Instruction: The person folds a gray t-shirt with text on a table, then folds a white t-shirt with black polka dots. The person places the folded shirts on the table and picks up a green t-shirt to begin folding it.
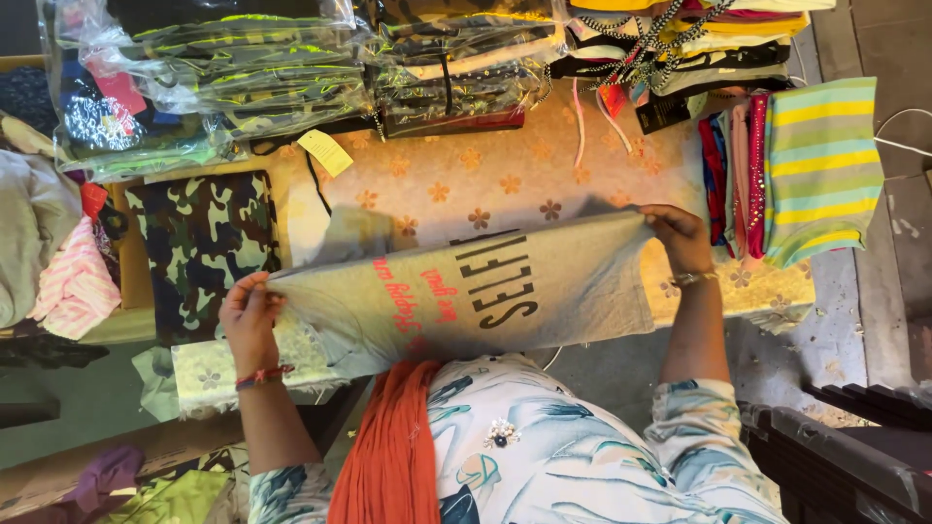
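A grey garment [476, 291], printed with black block lettering and smaller pink-red script, is stretched flat between a person's two hands above a bench [485, 184] covered in a pale cloth with orange flower shapes. The left hand [250, 318] pinches the garment's left edge, fingers curled tight around the fabric, with a red thread band at the wrist. The right hand [680, 238] grips the opposite edge in the same way, closed on the cloth, with a metal bangle at the wrist. Both forearms reach forward and outward, holding the garment taut and nearly level, slightly higher on the right. The fabric looks soft, a thin knit, and it sags a little along its lower edge.

The person wears a white top patterned with blue-green leaves and an orange pleated scarf [388, 446] hanging down the front.

Just beyond the left hand lies a folded camouflage cloth [199, 243] in green, black and cream. Beside the right hand stands a folded pile topped by a striped cloth [820, 165] in yellow, turquoise and grey. Along the far side of the bench sit clear plastic packets [214, 78] of folded clothes, glossy and crinkled. A pink-and-white striped cloth [73, 286] lies at the far left.
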